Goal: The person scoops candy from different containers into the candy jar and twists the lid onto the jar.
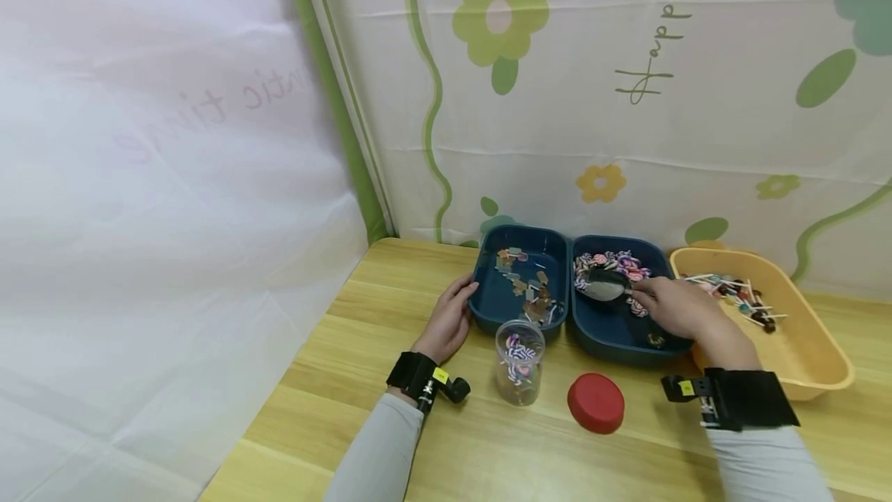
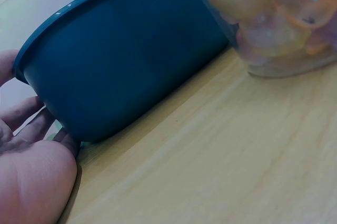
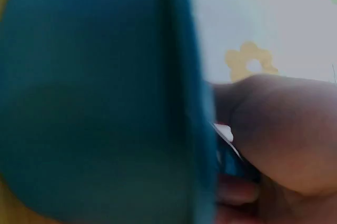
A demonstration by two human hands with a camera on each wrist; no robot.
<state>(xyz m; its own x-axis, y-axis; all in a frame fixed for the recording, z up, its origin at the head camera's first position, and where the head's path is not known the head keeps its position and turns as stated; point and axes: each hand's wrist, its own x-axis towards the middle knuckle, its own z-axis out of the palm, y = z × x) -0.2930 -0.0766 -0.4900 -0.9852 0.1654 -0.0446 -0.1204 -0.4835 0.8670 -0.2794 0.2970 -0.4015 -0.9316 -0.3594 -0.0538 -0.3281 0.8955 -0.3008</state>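
Red round plastic lid (image 1: 595, 403) lies on the wooden table (image 1: 334, 378), clear plastic jar (image 1: 519, 362) with striped candies at its 9 o'clock. Left hand (image 1: 449, 321), fingers straight and relaxed, rests against the left dark-blue plastic tray (image 1: 488, 308). Right hand (image 1: 679, 307) reaches into the right dark-blue tray (image 1: 606, 339), fingers grasping a dark scoop (image 1: 605, 285) among swirl candies. Orange plastic basket (image 1: 815, 362) with lollipops at 3 o'clock.

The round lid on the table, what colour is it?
The lid is plain red, clearest in the head view.
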